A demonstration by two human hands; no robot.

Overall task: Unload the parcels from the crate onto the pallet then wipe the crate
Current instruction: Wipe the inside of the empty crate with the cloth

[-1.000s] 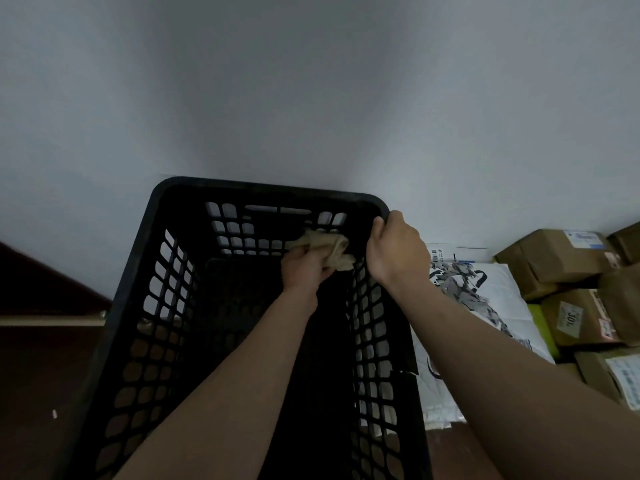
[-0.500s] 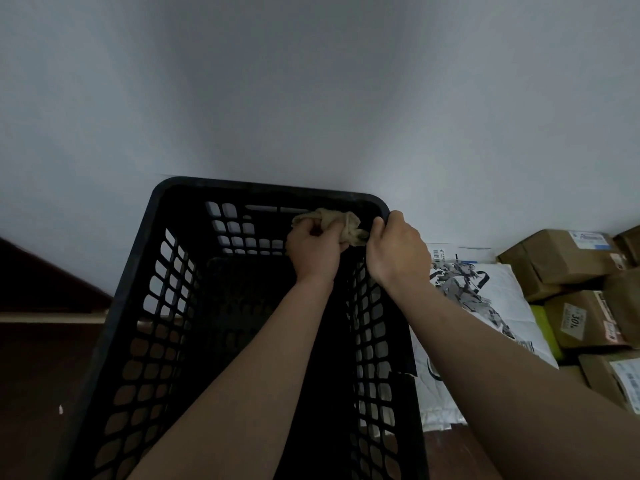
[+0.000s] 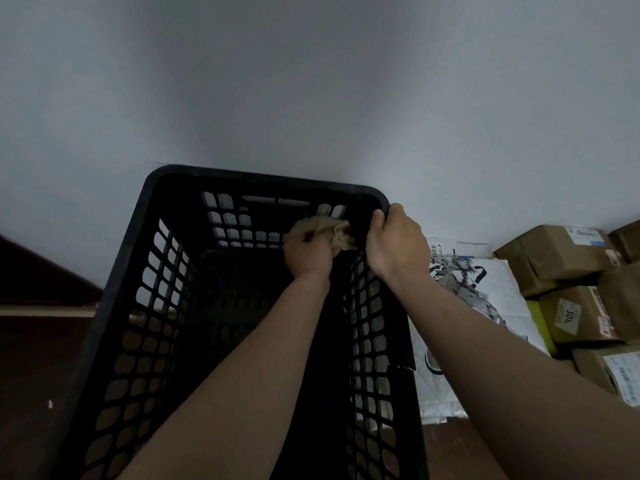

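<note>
Crate (image 3: 114, 341), black lattice, stands against grey wall (image 3: 311, 81). Left hand (image 3: 308, 252) inside clutches tan cloth (image 3: 332, 230) at far right inner corner. Right hand (image 3: 398, 244) grips right rim. Parcels (image 3: 554, 254) stacked right of crate.

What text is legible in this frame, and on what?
"30" plus an unclear mark: pale label on the middle brown box.
Blurred, unreadable: blue-white label on the top brown box.
Too small to read: white label on the lower brown box; barcode on the white mailer.
No text seen: black crate.
</note>
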